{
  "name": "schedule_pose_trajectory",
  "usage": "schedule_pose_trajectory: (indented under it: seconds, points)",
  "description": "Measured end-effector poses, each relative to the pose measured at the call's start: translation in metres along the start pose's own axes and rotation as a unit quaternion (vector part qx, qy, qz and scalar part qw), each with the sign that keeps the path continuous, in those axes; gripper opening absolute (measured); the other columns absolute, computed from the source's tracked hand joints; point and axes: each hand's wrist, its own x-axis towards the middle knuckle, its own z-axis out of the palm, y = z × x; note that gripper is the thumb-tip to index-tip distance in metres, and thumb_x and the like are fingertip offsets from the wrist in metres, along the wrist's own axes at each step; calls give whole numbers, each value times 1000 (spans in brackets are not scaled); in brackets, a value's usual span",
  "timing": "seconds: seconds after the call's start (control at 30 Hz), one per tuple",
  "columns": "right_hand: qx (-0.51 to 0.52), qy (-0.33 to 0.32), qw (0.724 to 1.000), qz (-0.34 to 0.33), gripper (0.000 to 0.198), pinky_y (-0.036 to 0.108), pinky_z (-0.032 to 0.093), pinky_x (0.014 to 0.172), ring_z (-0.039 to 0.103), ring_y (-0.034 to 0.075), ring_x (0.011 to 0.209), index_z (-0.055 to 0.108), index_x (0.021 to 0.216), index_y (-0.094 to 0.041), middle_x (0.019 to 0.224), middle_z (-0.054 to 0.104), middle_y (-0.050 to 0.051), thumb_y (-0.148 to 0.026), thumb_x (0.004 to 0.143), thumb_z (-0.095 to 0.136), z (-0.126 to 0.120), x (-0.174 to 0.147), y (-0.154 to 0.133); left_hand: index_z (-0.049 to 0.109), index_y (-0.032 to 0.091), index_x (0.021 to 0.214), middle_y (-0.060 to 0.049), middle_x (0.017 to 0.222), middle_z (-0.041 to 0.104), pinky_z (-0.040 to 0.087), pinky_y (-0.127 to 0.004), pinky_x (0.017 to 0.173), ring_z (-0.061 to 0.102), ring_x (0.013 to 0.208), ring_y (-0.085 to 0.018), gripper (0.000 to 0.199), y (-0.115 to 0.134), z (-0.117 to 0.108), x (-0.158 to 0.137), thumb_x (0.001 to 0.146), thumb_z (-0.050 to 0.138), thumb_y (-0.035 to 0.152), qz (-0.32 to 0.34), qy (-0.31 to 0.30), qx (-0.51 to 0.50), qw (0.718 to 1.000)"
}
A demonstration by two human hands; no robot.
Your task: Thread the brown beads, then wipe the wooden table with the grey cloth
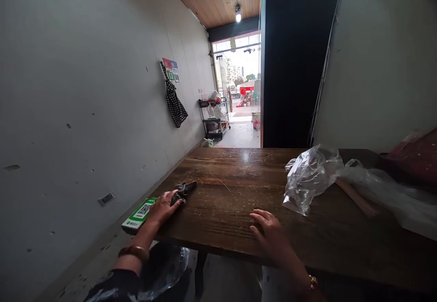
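My left hand [164, 207] lies at the left side of the dark wooden table [218, 202], its fingers and thumb closed on a crumpled dark grey cloth [186, 187]. Part of the cloth is covered by the fingers, and the rest pokes out beyond them. Beside that hand, partly behind the wrist, is a green and white QR code sign [138, 216] at the table's left edge. My right hand [269, 230] is over the near middle of the tabletop, fingers apart and holding nothing. Whether its fingertips touch the wood I cannot tell.
Clear crumpled plastic bags [312, 177] spread over the table's right side, near a dark red bundle [418, 156]. A white wall [85, 111] runs along the left. Behind the table stand a tall black panel [297, 65] and a loaded cart [215, 120] by the doorway.
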Motion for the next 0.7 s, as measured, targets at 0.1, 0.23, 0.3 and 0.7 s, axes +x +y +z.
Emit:
schedule_pose_trajectory:
  seconds: [0.1,0.23,0.3,0.7]
  points:
    - [9,-1,1000,-3,31,45,45,104,58,27,118,69,116,-22,125,66,7,-26,88,57,0,1,1,48,22,138,-13,137,53,41,-40,98,54,121,-29,55,-8,4,5,92,41,50,-70,14,54,996]
    - [13,-4,1000,-6,30,46,45,103,58,27,118,70,115,-22,124,67,7,-25,87,57,2,1,3,45,19,141,-19,140,48,38,-50,99,51,123,-35,59,32,16,-12,91,44,51,-82,65,123,987]
    - [12,-6,1000,-8,30,47,45,103,57,28,118,70,115,-22,124,67,7,-26,87,57,3,0,4,41,20,144,-19,145,44,34,-53,103,46,129,-35,62,58,21,-28,91,46,51,-54,63,119,989]
    - [95,91,991,20,50,50,42,107,49,28,130,50,137,-19,142,52,12,-41,92,47,15,-4,21,35,30,149,-14,158,28,13,-66,115,24,144,-39,87,208,36,-130,74,69,58,194,-39,-114,974]
